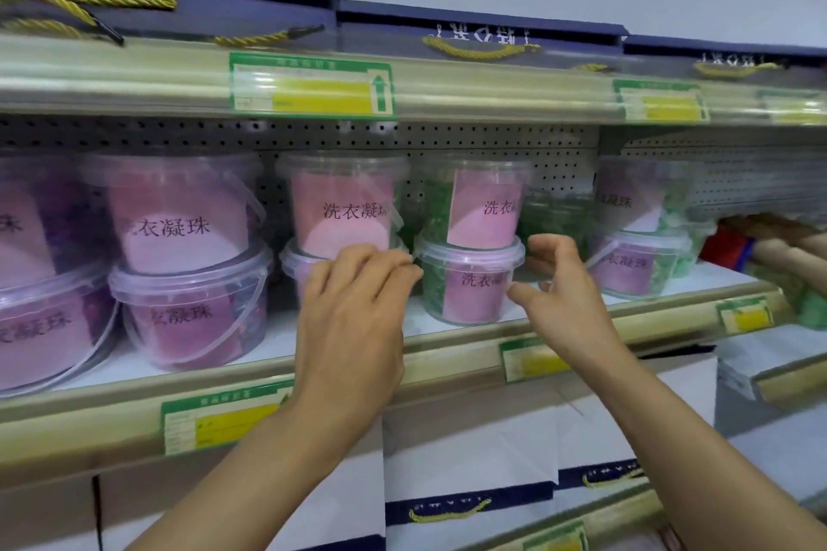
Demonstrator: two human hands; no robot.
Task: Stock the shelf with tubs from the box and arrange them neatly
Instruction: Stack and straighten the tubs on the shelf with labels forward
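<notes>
Both hands flank a stacked pair of clear plastic tubs on the cream metal shelf (447, 353).

The lower clear lidded tub of green beads with a pink label (467, 282) stands near the shelf's front edge, a matching upper tub (479, 201) on its lid. It looks like a squaring-up of the stack into line with its neighbours. The left hand (353, 309) reaches in palm down, fingertips at the tub's left rim; the right hand (559, 282) is wide and cupped, holding nothing, just beside its right wall.
</notes>
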